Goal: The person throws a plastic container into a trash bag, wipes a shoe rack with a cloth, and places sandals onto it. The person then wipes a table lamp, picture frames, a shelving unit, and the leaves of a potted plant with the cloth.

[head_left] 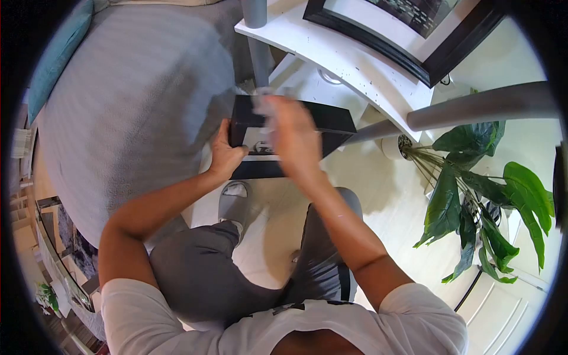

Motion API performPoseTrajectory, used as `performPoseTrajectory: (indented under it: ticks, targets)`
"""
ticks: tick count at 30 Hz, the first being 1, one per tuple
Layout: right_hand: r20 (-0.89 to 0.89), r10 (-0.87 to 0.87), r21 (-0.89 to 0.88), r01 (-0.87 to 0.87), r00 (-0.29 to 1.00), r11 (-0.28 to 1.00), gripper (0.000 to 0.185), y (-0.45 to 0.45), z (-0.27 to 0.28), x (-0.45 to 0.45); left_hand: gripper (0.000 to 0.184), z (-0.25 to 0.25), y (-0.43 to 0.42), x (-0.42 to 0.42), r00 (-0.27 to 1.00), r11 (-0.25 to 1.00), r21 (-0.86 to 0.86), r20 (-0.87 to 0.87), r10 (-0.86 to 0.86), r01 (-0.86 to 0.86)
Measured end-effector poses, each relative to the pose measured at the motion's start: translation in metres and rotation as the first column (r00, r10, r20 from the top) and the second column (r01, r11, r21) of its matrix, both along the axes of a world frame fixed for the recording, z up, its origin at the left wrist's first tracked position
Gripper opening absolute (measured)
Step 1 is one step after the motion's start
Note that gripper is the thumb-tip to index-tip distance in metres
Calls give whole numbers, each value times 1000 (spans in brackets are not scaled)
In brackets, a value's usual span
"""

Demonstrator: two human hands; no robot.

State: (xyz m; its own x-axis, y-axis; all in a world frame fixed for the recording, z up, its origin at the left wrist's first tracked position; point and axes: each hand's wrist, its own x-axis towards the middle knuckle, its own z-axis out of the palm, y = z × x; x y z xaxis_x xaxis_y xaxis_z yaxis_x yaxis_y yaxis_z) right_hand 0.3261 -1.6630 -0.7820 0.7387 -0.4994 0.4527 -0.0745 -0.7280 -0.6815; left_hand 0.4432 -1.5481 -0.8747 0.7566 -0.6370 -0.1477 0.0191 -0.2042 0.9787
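Observation:
A black picture frame (331, 118) with deep sides is tilted up in front of me, above the floor. Its left side is gripped by my left hand (226, 155), thumb toward the front and fingers around the outer edge. My right hand (296, 133) is over the middle of the frame and smeared by motion. Closed in it is a crumpled whitish cloth or wipe (265, 105), pressed near the frame's upper edge. Part of the picture inside shows below the right hand; the hand and forearm hide the rest.
A grey-covered bed or sofa (136, 89) fills the left, with a teal cushion (56, 65). Ahead stands a white shelf (355, 65) with grey posts and dark specks, bearing another black-framed picture (367, 38). A potted leafy plant (467, 189) is at the right.

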Motion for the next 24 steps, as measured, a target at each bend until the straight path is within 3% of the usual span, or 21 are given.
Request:
performPoseTrajectory:
  ticks: [1, 3, 5, 7, 9, 11, 13, 14, 16, 17, 18, 19, 20, 21, 23, 24]
  targets:
    - [62, 103, -118, -96, 993, 988, 48, 15, 1, 15, 51, -7, 8, -2, 1000, 1000, 7, -4, -7, 7]
    - [63, 112, -133, -103, 992, 986, 44, 43, 13, 30, 52, -16, 23, -5, 997, 982, -173, 4, 73, -72]
    - [91, 119, -50, -115, 989, 992, 45, 42, 11, 25, 58, -7, 40, -2, 996, 990, -123, 47, 75, -69]
    - [80, 75, -63, -70, 994, 996, 48, 22, 7, 9, 66, -6, 60, 1, 960, 967, -156, -229, 163, -201]
    - [56, 1, 12, -2, 998, 1000, 51, -9, -3, -9, 72, 11, 70, 7, 958, 965, -125, -203, 202, -230]
    - [-58, -184, 260, 193, 981, 946, 46, -41, -30, -19, 77, 8, 85, 15, 950, 958, -96, -184, 250, -271]
    - [-213, -323, 392, 384, 922, 836, 41, -97, -90, -15, 83, -7, 100, 26, 956, 960, -124, 122, 267, -253]
    - [-261, -383, 417, 462, 886, 783, 43, -125, -124, -8, 84, -3, 103, 24, 943, 942, -110, 67, 325, -316]
    - [-451, -542, 139, 656, 709, 742, 65, -158, -167, 4, 80, 13, 106, 20, 942, 941, -35, 11, 337, -336]
    - [-449, -547, 130, 657, 707, 743, 65, -167, -196, 9, 75, 17, 105, 19, 936, 937, 42, -34, 349, -348]
    - [-465, -702, -110, 751, 540, 651, 74, -173, -230, 13, 57, 16, 104, 17, 911, 911, -47, -66, 408, -411]
    - [-425, -833, -345, 787, 355, 511, 85, -181, -269, 18, 57, 14, 104, 18, 910, 910, -54, -73, 408, -412]
    - [-141, -930, -510, 779, 341, 363, 84, -192, -320, 35, 48, 14, 105, 21, 905, 912, -16, -125, 406, -411]
    - [-102, -856, -450, 744, 506, 494, 71, -194, -329, 49, 39, 12, 106, 23, 896, 912, 24, -175, 407, -410]
    - [-371, -658, -283, 595, 655, 752, 58, -186, -320, 97, 32, 6, 109, 25, 880, 895, -3, -189, 437, -445]
    - [-376, -651, -286, 585, 660, 759, 58, -191, -323, 111, 32, 8, 110, 27, 885, 903, 54, -186, 428, -426]
